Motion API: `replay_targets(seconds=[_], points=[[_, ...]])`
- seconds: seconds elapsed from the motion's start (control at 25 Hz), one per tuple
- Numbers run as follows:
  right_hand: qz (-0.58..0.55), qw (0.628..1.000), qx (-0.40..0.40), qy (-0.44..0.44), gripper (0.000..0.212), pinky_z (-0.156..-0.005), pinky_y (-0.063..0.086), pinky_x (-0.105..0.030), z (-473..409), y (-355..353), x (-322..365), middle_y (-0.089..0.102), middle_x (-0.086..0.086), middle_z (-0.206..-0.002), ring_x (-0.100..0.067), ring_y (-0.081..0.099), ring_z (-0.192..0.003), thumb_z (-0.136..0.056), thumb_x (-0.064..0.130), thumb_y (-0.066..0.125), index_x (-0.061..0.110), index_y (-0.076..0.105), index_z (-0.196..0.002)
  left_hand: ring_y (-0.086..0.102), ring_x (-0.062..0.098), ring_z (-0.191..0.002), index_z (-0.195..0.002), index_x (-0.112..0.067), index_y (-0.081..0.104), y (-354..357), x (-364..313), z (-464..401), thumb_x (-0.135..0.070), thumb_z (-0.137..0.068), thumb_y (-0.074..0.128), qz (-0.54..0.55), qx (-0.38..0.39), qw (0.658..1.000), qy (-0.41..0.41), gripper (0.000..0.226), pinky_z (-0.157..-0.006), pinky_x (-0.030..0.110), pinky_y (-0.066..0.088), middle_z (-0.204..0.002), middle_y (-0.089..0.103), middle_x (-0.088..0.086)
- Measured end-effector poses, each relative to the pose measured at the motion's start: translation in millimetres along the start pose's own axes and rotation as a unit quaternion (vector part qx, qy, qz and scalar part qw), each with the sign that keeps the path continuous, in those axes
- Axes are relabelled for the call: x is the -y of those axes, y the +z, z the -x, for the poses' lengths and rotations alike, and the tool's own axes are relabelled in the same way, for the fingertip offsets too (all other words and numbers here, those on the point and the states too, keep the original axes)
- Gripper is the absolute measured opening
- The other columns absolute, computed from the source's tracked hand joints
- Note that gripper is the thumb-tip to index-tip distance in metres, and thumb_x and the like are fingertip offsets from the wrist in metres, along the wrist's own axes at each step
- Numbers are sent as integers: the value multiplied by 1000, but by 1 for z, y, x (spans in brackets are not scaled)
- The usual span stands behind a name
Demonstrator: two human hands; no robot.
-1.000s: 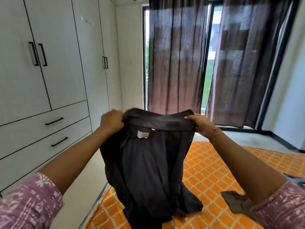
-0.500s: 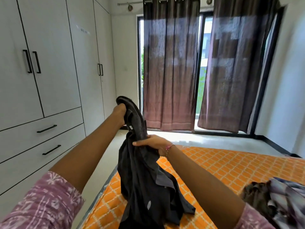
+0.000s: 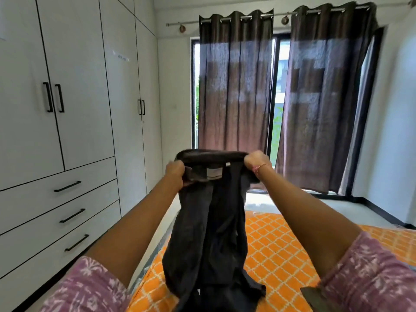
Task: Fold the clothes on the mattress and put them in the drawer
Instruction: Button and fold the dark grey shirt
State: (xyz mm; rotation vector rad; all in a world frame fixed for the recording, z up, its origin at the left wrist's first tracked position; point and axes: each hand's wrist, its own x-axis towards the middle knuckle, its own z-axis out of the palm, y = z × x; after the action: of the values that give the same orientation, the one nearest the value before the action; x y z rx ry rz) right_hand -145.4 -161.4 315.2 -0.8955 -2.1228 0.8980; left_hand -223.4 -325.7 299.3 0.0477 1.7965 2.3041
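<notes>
While held: dark garment (image 3: 211, 221) hangs above the mattress (image 3: 276, 239), long axis vertical.
Left hand (image 3: 176, 174): grips one top corner.
Right hand (image 3: 255, 159): grips the other, seemingly the waistband.

Mattress (image 3: 281, 239) lay low on the floor (image 3: 337, 208), covered in an orange sheet with a white lattice pattern. Its left edge ran alongside the white wardrobe drawers (image 3: 56, 221), with a strip of floor between. Lower end of a dark garment (image 3: 209, 255) draped down onto the sheet near that left edge. A bit of olive-brown cloth (image 3: 311, 296) lay on the sheet at bottom right, partly hidden by a sleeve.
</notes>
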Motion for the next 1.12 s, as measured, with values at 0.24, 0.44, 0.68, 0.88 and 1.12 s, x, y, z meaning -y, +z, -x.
replay_targets(seconds=[0.24,0.44,0.68,0.88,1.12], points=[[-207,971,-73,-94,37,-76,37,-17,2,-46,94,59,-9,-122,-24,55,-109,-93,5,40,6,55,-127,53,32,-118,-141,-11,38,51,-71,24,-21,-98,42,23,-6,977,212,44,-97,39,45,-135,52,13],[-52,974,-173,-137,35,-82,39,-23,-18,-75,113,59,-11,-126,-27,55,-117,-95,13,39,7,57,-125,52,26,-117,-138,-7,42,45,-115,22,-12,-93,51,-195,-34,960,199,46,-87,36,53,-140,46,13],[293,944,111,-106,18,-59,50,-29,-16,-33,52,67,-19,-104,-26,64,-75,-88,12,46,0,59,-81,54,11,-30,-78,0,50,2,-69,30,-4,-97,44,-540,92,832,84,20,-41,16,47,-35,55,5],[43,952,293,80,37,-32,26,-9,-22,-15,-13,44,4,-33,-6,37,-24,-86,20,63,16,47,-54,63,16,-44,-81,-2,48,-19,-23,-6,-7,-93,47,-243,138,954,-111,13,-34,11,39,-70,62,14],[143,948,275,78,33,-35,33,-14,-71,46,-47,44,-6,-41,-13,42,-32,-88,10,61,9,43,-61,62,26,-87,-99,-1,59,7,37,-101,-15,-89,61,-488,24,870,66,18,-73,31,56,-98,61,14]])
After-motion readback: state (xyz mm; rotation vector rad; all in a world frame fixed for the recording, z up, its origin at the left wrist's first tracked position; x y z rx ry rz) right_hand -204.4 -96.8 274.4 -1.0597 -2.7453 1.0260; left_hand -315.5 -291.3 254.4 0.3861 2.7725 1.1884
